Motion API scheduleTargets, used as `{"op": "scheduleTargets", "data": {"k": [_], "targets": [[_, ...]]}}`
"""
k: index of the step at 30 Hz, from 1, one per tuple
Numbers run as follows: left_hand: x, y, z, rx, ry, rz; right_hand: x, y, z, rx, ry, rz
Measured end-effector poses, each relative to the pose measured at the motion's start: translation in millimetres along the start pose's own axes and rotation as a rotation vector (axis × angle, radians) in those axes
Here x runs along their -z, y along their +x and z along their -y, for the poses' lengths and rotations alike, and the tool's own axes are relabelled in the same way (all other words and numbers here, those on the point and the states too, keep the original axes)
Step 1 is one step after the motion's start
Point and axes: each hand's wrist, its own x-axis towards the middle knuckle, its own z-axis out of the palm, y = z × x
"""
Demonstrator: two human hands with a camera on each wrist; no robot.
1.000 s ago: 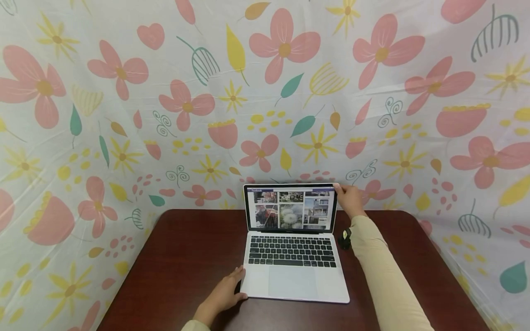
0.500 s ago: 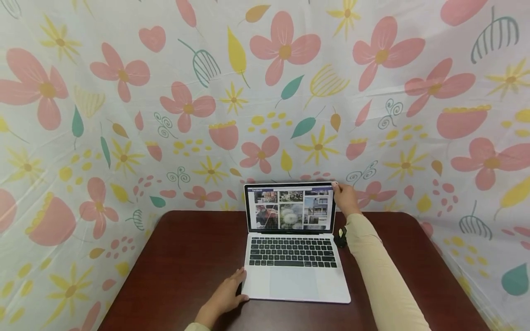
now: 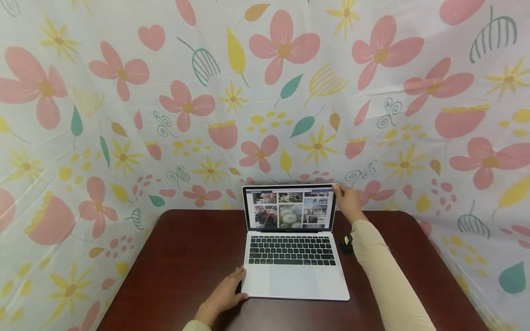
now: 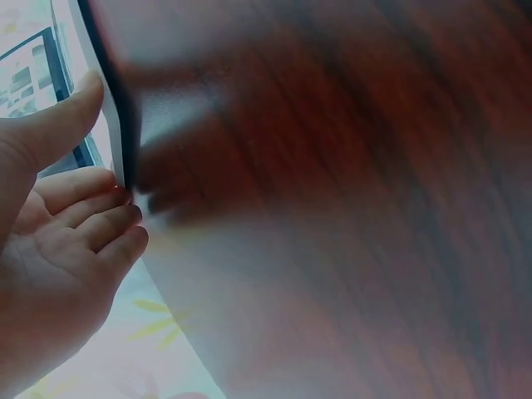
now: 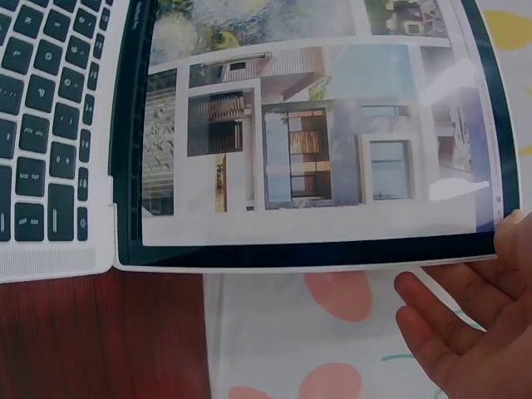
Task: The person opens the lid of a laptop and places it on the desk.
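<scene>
A silver laptop [image 3: 290, 280] sits on the dark wooden table, its lid raised and its screen [image 3: 290, 209] lit with a page of photos. At the front left corner of the base, my left hand [image 3: 225, 290] holds on, thumb along the front edge and fingers against the left side. In the left wrist view that thumb [image 4: 71, 116] lies against the silver edge, with the fingertips beside the corner. My right hand [image 3: 349, 201] pinches the lid's upper right corner. The right wrist view shows its thumb on the screen's corner, the other fingers [image 5: 440, 312] loosely bent beside the edge.
The reddish-brown table [image 3: 190, 248] extends to both sides of the laptop. A white cloth [image 3: 265, 105] printed with flowers hangs close behind the table and along both sides. A small black device [image 3: 347, 244] shows beside the right sleeve [image 3: 385, 271].
The right forearm and the black device have shifted slightly to the right over the last half second. The screen has moved very slightly; both hands keep the same places on the laptop.
</scene>
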Motion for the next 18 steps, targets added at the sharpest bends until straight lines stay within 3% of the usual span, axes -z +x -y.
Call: {"op": "scheduleTargets", "data": {"k": [11,18], "targets": [[2.6,1.6,-1.8,0.020,0.075,0.027,17.9,-12,6,0.076,-0.109,0.160],[11.2,2.5,-3.6,-0.020,0.094,0.025,25.4,-29,4,0.143,-0.187,0.232]]}}
